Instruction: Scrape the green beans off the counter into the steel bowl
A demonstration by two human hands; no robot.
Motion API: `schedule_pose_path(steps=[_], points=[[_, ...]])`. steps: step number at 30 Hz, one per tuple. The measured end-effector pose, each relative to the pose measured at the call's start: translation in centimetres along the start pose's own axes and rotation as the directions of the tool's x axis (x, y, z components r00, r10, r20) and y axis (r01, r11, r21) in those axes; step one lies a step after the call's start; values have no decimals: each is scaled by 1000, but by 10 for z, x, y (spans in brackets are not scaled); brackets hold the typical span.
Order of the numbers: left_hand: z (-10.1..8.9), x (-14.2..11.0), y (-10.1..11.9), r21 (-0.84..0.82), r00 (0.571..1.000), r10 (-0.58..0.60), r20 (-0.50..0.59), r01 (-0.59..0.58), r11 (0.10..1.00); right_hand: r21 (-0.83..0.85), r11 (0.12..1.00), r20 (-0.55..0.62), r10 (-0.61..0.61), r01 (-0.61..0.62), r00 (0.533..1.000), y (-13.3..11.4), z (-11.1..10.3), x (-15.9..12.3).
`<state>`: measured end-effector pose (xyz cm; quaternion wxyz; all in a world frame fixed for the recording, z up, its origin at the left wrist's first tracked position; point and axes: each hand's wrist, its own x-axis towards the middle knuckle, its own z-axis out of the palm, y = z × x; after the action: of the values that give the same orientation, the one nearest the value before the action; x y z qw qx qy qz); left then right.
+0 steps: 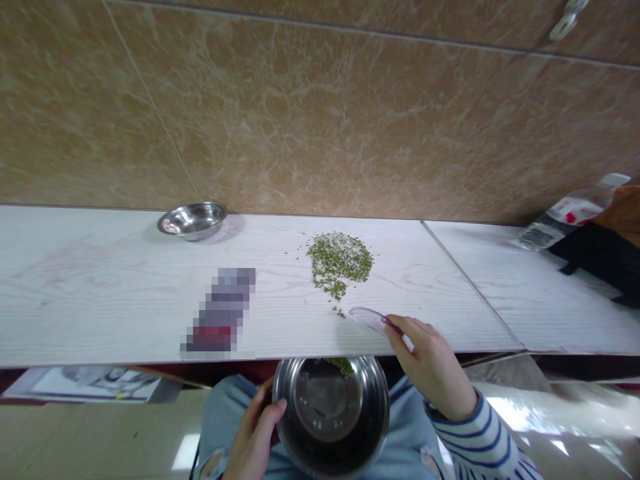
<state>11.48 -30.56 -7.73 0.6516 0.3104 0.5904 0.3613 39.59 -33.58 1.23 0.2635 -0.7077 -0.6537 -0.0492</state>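
A white wood-grain tabletop (125,293) runs across the scene, with a seam (470,283) slanting over its right part. Small split green beans (343,257) lie near the middle in a loose patch, with a thin trail reaching toward the near edge. At far left sits a shallow steel bowl (193,220); nearer, left of the beans, lies a pixelated oblong item (220,313). At right, a capped clear plastic bottle (565,217) is beside a black cloth item (600,257).

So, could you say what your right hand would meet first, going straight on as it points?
Probably the loose trail of small green grains, clear plastic tool leading, though its height is unclear.
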Motion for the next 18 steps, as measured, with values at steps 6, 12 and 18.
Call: schedule_pose_path(steps=[6,12,18], points=[[0,-3,2,2,1000,23,-1,-23,1000,8,1000,10,-23,23,1000,-3,0,-4],[5,-6,9,16,999,34,-5,-34,999,-2,1000,13,22,-22,1000,1,4,1],[7,-6,11,-11,999,-23,-25,23,1000,-20,998,-18,59,-60,998,8,10,12]])
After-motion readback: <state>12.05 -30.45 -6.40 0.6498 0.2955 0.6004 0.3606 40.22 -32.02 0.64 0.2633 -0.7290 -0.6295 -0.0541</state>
